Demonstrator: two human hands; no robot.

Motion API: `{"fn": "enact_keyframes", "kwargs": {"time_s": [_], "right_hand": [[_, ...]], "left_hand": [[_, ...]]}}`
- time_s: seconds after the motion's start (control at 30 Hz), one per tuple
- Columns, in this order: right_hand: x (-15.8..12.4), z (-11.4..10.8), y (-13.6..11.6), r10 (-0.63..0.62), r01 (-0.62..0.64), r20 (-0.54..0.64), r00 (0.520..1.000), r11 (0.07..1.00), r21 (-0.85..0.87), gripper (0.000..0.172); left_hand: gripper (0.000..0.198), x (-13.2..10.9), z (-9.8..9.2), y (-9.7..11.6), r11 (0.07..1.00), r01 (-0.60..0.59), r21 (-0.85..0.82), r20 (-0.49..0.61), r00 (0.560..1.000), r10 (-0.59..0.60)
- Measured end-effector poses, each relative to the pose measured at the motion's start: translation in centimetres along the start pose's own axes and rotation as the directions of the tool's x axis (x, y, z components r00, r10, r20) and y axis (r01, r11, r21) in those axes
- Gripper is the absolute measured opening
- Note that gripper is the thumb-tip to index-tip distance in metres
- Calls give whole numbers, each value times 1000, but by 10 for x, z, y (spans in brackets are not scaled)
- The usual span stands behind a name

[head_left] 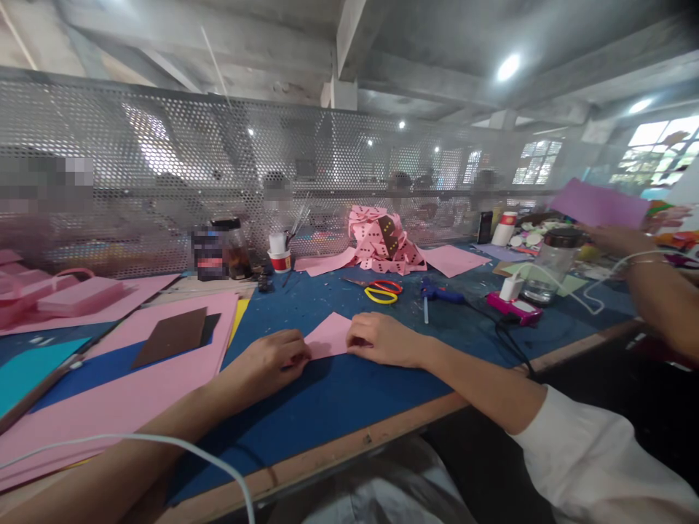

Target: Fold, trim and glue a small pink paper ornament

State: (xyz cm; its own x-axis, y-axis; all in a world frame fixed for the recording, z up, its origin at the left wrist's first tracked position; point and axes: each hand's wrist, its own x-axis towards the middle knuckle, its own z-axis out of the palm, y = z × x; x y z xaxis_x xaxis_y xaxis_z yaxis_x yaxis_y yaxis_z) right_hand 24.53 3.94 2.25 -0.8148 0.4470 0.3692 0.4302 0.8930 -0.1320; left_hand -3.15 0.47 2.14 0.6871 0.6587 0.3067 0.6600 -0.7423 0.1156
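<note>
A small pink paper sheet point(329, 336) lies on the blue table mat point(338, 393) in front of me. My left hand point(270, 358) rests on the sheet's left edge with its fingers curled and pressed onto the paper. My right hand point(382, 339) lies on the sheet's right edge, fingers also curled down onto it. Both hands hold the sheet flat against the mat.
Large pink sheets point(125, 378) with a brown card point(172, 336) lie at left. Behind are yellow-red scissors point(381, 290), a blue glue gun point(440, 295), a pile of pink cut pieces point(385, 244), cups and a jar. At right, another person's arm point(649, 280) holds a purple sheet point(598, 205).
</note>
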Motion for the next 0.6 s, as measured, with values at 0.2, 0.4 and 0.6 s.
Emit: {"fn": "enact_keyframes", "kwargs": {"time_s": [0.2,0.4,0.6], "right_hand": [[0,2,0,6,-7,-13,1000,1000,-10,12],[0,4,0,-4,3,-16,1000,999,-41,15],[0,7,4,-25,23,-24,999,998,-62,19]], "left_hand": [[20,1,0,1,1000,1,5,-14,1000,-1],[18,1,1,0,1000,15,-6,-15,1000,-15],[17,1,1,-1,998,44,-48,1,999,-44]]}}
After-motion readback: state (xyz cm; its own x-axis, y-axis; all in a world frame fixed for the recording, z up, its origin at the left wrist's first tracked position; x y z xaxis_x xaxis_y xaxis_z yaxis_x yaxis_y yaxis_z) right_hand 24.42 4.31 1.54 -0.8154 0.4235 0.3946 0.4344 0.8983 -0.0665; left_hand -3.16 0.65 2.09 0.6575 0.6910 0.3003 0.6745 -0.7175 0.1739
